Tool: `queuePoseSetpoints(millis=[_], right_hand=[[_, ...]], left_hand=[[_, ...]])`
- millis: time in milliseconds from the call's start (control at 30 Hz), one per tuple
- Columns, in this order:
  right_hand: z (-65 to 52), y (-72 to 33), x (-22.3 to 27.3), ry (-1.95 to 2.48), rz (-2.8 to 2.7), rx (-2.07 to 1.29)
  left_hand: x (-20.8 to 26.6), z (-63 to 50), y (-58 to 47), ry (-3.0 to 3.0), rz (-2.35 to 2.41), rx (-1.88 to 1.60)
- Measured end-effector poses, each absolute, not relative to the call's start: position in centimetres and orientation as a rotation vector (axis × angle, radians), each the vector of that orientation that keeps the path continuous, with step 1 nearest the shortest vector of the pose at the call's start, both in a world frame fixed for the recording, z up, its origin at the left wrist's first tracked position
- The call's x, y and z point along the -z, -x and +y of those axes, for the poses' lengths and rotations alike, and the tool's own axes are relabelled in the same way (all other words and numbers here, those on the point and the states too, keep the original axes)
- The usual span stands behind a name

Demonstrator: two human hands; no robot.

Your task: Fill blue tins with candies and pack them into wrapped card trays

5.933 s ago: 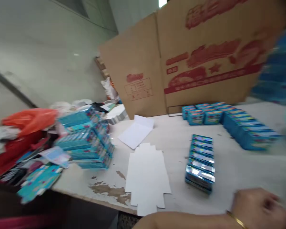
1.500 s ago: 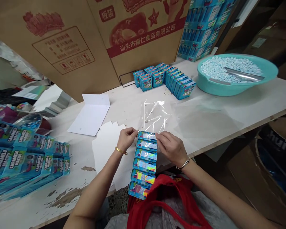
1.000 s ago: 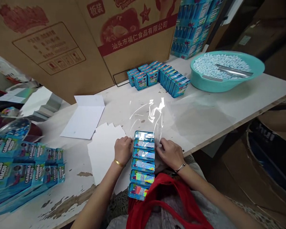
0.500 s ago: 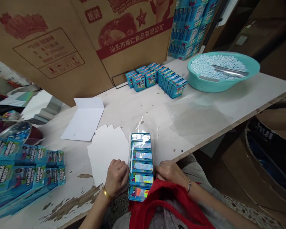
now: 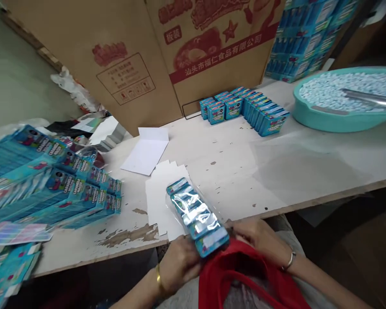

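Note:
A row of small blue candy boxes sits inside a clear plastic bag. The bagged row slants, its far end over the white paper sheets and its near end by my body. At the near left corner, my left hand is closed on the bag, with a gold bracelet at the wrist. My right hand is closed at the near right corner; its fingertips are partly hidden and blurred. Both hands are low, at the table's front edge.
Loose candy boxes stand in rows before a large carton. A turquoise basin of pale candies holds a metal scoop. Packed boxes are piled left. A folded white card and a clear sheet lie on the table.
The view has swung left, showing more of the piled boxes. The bagged row, straight before, has tilted with its far end swung left over the paper sheets; both hands stay at its near end.

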State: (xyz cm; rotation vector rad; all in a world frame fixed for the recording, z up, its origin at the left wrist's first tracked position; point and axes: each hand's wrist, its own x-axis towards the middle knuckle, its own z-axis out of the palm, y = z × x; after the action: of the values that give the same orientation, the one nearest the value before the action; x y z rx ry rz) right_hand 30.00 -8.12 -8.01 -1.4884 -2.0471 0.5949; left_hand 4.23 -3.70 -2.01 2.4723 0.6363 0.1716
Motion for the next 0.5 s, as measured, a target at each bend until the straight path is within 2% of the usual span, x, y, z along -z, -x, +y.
queuePoseSetpoints(millis=[100, 267, 333, 500], right_hand=[[-6.8, -32.5, 8.1, 1.740, -1.679, -0.607], [-6.8, -33.9, 6.8, 1.745, -1.121, -0.788], [-7.5, -32.5, 6.4, 1.699, -1.033, -0.844], [-8.4, -27.9, 6.5, 1.557, -0.973, -0.968]], left_hand=[[0.0, -1.9, -7.1, -2.292, 0.611, -0.234], [-1.0, 3.4, -8.0, -2.257, 1.479, -0.973], [-0.1, 5.5, -7.5, -2.227, 1.608, -0.954], [2.0, 8.9, -6.1, -1.806, 1.488, -0.967]])
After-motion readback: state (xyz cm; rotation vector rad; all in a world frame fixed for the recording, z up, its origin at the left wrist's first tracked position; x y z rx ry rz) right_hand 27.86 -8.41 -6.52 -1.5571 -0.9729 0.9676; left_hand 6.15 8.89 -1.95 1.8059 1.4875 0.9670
